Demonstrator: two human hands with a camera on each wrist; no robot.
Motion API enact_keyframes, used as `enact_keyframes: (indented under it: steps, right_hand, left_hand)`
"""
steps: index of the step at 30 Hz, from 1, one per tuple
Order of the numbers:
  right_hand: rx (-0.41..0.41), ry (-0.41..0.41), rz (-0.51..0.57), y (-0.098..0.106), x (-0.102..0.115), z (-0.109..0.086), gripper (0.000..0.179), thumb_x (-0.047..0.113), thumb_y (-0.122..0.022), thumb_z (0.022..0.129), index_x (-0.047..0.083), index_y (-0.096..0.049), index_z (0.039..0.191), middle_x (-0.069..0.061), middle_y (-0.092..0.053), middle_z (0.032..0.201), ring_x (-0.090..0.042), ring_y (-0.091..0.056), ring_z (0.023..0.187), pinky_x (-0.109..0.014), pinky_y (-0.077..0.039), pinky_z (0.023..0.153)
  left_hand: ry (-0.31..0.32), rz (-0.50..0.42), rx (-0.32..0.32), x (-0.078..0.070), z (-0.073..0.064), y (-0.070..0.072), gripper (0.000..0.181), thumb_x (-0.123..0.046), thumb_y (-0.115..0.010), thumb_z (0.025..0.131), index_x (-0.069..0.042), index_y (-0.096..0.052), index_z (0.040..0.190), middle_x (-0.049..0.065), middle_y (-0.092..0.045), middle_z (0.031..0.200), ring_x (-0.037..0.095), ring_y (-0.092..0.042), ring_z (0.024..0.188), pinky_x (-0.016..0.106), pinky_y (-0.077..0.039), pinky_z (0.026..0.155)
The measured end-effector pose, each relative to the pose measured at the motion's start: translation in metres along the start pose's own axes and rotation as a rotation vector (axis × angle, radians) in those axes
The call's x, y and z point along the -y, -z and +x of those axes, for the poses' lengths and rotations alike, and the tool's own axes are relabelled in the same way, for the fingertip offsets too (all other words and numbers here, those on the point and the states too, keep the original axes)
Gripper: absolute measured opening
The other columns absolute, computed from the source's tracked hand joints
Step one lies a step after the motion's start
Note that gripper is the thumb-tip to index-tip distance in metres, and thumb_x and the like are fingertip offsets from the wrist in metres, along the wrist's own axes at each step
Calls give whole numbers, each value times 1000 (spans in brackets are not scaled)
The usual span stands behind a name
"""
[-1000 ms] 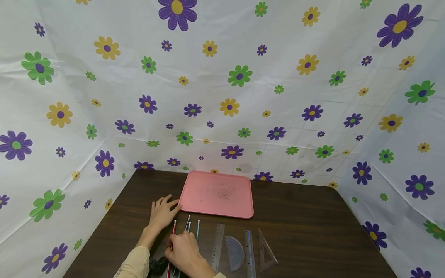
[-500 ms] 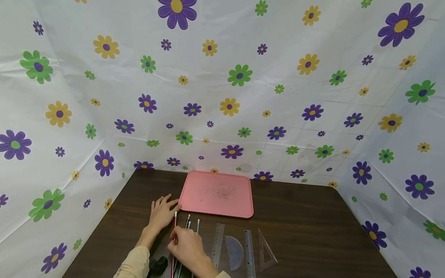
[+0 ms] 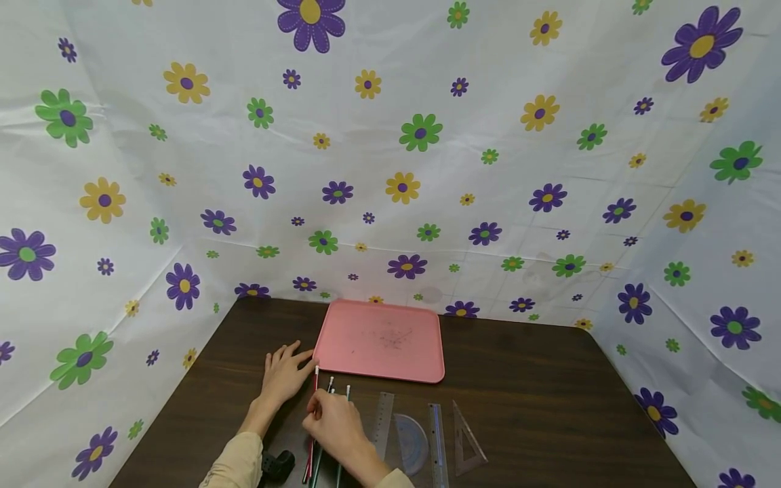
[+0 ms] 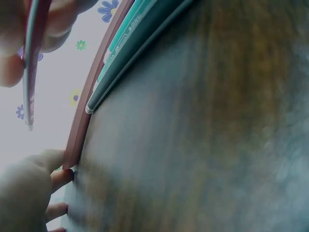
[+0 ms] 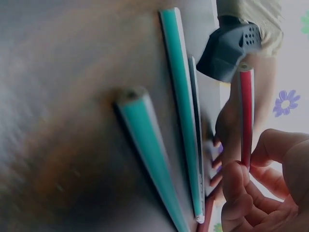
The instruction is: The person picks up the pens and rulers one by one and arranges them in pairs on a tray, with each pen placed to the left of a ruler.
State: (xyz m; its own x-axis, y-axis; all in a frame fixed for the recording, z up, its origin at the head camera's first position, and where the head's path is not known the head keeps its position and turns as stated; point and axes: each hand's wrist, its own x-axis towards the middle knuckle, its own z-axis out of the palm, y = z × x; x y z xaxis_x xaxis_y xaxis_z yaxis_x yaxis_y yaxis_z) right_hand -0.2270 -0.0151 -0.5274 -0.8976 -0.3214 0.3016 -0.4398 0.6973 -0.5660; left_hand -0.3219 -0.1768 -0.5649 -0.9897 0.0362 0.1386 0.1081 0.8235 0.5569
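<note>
My right hand (image 3: 335,421) pinches a red pencil (image 5: 246,116) between thumb and fingers, its white-tipped end toward the tray. In the left wrist view the red pencil (image 4: 35,58) is lifted over the table. Below it lie two green pencils, one nearer the right wrist camera (image 5: 149,140) and one farther (image 5: 179,92), with a dark pencil (image 5: 195,92) alongside. My left hand (image 3: 284,371) rests on the table with fingers spread, fingertips at the near left corner of the pink tray (image 3: 366,339).
Right of the pencils lie a clear ruler (image 3: 384,420), a protractor (image 3: 412,444), a second ruler (image 3: 438,440) and a set square (image 3: 468,447). A black wrist device (image 3: 277,466) sits by the left sleeve. A flowered sheet (image 3: 390,149) encloses the table (image 3: 537,393).
My right hand has raised the red pencil and carried it right and slightly forward, toward the tray's near left corner. The left hand has stayed in place.
</note>
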Motion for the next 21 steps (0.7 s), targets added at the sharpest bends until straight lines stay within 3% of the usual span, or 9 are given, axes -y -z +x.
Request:
enact_keyframes:
  steps: [7, 21]
  right_hand:
    - [-38, 12, -19, 8, -6, 12, 8, 9, -69, 73, 16, -66, 77, 13, -52, 60, 6, -39, 51, -12, -33, 46]
    - [-52, -39, 8, 12, -31, 35, 4, 8, -68, 75, 12, -67, 75, 9, -56, 63, 0, -41, 53, -15, -36, 48]
  left_hand:
    - [0, 2, 6, 0, 0, 0, 48, -47, -55, 99, -15, -65, 133, 23, -39, 155, 50, -25, 145, 72, -3, 116]
    - [-3, 4, 5, 0, 1, -1, 46, -47, -54, 99, -17, -65, 134, 23, -39, 155, 50, -25, 145, 72, -3, 116]
